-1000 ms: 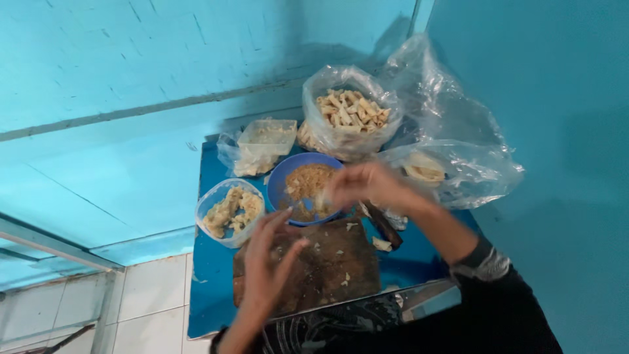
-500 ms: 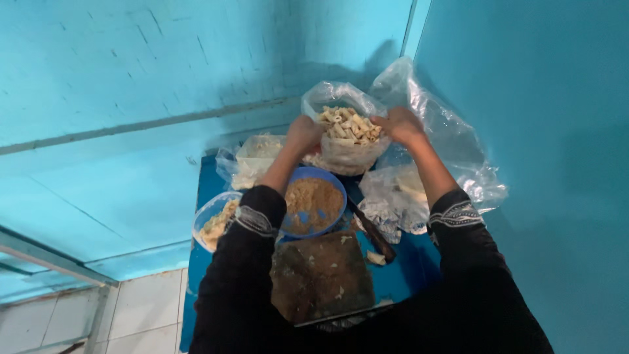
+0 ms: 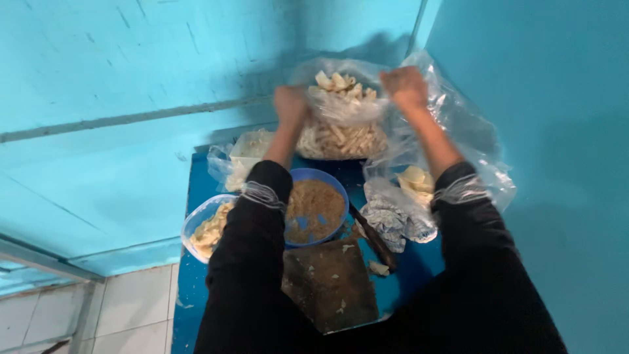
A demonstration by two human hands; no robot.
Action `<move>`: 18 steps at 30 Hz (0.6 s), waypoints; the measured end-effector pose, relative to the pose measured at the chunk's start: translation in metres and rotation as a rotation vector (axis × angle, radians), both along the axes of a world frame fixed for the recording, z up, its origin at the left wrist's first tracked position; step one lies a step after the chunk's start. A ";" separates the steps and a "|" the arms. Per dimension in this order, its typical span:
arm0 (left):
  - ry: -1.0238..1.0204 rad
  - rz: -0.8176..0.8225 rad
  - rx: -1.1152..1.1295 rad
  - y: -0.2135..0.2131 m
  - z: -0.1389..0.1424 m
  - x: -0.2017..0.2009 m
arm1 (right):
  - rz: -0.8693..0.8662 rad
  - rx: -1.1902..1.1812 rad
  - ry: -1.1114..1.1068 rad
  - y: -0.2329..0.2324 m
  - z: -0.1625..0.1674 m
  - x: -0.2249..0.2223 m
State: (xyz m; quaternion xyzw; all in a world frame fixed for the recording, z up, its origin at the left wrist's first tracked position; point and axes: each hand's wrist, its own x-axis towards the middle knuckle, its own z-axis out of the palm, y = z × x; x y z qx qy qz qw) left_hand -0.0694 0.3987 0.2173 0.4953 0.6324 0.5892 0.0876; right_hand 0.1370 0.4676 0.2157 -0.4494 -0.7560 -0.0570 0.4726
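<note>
Both hands, the left hand (image 3: 291, 105) and the right hand (image 3: 405, 85), are smeared by motion blur at the far edge of the table (image 3: 196, 288), so their fingers cannot be told apart. Black sleeves hide part of the blue bowl (image 3: 319, 206), the clear tub (image 3: 206, 226) and the table's near edge.

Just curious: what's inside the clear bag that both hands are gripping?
The clear bag holds pale, stick-like food pieces, heaped to its mouth. What lies deeper in the pile is covered, and blur hides finer detail.

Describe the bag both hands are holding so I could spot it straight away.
Start at the small blue table in the turquoise corner and look to its far edge, against the wall. There the left hand and right hand grip a clear plastic bag. Unlike the blue bowl of brown crumbs in front, it is packed with pale, finger-shaped pieces.
</note>
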 end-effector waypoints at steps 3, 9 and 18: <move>-0.235 -0.127 -0.057 0.007 0.004 -0.003 | -0.040 -0.123 -0.097 -0.001 -0.001 0.002; -0.506 -0.116 0.174 0.001 -0.024 0.001 | -0.035 -0.406 0.251 0.001 -0.011 0.012; 0.312 0.005 -0.201 -0.039 -0.078 -0.024 | 0.205 -0.494 -0.084 0.015 -0.062 0.056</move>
